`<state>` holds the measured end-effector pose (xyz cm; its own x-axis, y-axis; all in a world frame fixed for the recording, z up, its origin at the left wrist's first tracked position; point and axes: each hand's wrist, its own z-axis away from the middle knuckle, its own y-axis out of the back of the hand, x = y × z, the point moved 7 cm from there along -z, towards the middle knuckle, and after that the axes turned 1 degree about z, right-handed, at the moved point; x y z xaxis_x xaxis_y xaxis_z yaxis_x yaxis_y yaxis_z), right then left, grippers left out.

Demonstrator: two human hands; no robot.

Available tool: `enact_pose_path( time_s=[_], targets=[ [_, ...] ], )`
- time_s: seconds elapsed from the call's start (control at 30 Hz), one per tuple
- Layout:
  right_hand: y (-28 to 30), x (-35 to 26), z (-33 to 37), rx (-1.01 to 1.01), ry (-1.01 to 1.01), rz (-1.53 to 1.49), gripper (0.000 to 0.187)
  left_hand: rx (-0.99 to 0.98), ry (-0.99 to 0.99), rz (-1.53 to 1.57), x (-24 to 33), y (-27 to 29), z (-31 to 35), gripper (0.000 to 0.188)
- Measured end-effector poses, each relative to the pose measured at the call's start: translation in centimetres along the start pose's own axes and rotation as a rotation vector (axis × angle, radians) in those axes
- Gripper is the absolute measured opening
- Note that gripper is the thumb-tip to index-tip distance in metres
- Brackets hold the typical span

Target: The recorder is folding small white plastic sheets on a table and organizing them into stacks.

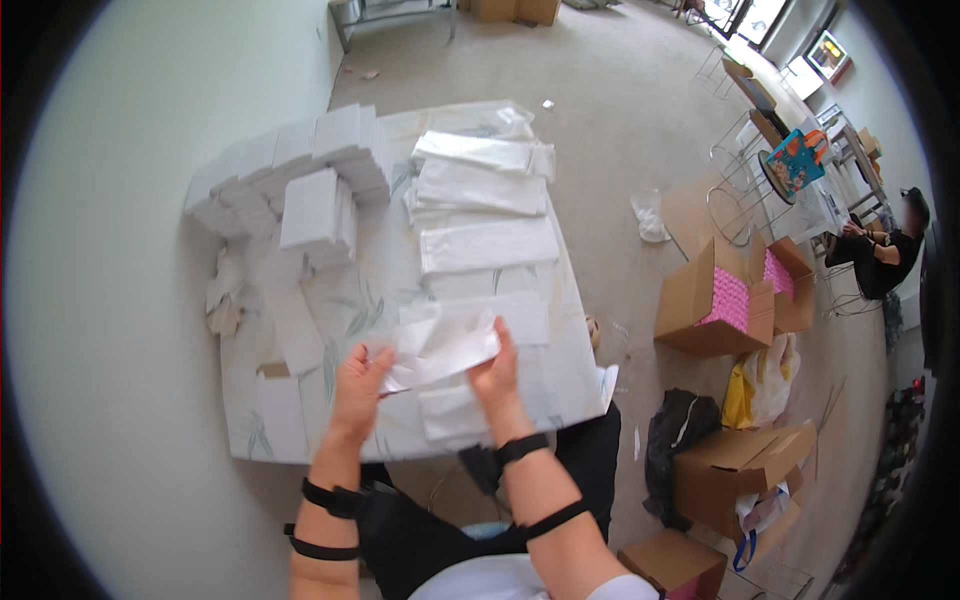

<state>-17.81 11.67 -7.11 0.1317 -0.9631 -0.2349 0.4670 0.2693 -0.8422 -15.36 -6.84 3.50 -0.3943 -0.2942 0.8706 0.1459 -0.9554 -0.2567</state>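
Between my two hands a glossy white plastic bag [440, 350] is stretched out above the table [350, 330]. My left hand [360, 385] pinches its left end, and my right hand [495, 368] grips the right end with the thumb on top. Under and beyond it, piles of flat white bags [488, 246] lie in a column on the patterned tablecloth. One more pile [452, 415] is partly covered by my right wrist. Whether anything is inside the held bag, I cannot tell.
Stacked white boxes [318, 208] stand at the table's far left by the wall. Crumpled paper [226, 290] and a white flat piece [284, 410] lie nearer. Open cartons [690, 310] with pink contents sit on the floor at right. Another person [890, 250] sits at far right.
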Motion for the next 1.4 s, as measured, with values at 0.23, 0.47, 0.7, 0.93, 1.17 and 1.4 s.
enact_pose_path(
  time_s=[0.23, 0.47, 0.7, 0.93, 1.17, 1.4],
  targets=[
    [1.9, -5.6, 7.4, -0.100, -0.038, 1.129, 0.023, -0.010, 0.023, -0.061, -2.3, 9.9, 4.6, 0.028],
    [6.7, -4.1, 12.5, 0.218, 0.239, 1.507, 0.023, 0.091, 0.061, -0.176, -9.6, 13.3, 6.9, 0.025],
    [6.4, -4.8, 10.8, 0.304, 0.341, 1.659, 0.023, 0.204, -0.009, -0.244, -11.2, 13.7, 5.0, 0.022],
    [6.3, -4.1, 10.1, 0.333, 0.395, 1.740, 0.022, 0.289, -0.098, -0.557, -12.0, 15.6, 3.5, 0.020],
    [7.0, -4.1, 10.0, 0.393, 0.406, 1.752, 0.023, 0.328, -0.211, -0.675, -11.1, 13.8, 3.6, 0.024],
    [7.5, -3.9, 10.0, 0.387, 0.455, 1.766, 0.024, 0.475, -0.710, -1.421, -5.7, 5.5, 7.2, 0.029]
  ],
)
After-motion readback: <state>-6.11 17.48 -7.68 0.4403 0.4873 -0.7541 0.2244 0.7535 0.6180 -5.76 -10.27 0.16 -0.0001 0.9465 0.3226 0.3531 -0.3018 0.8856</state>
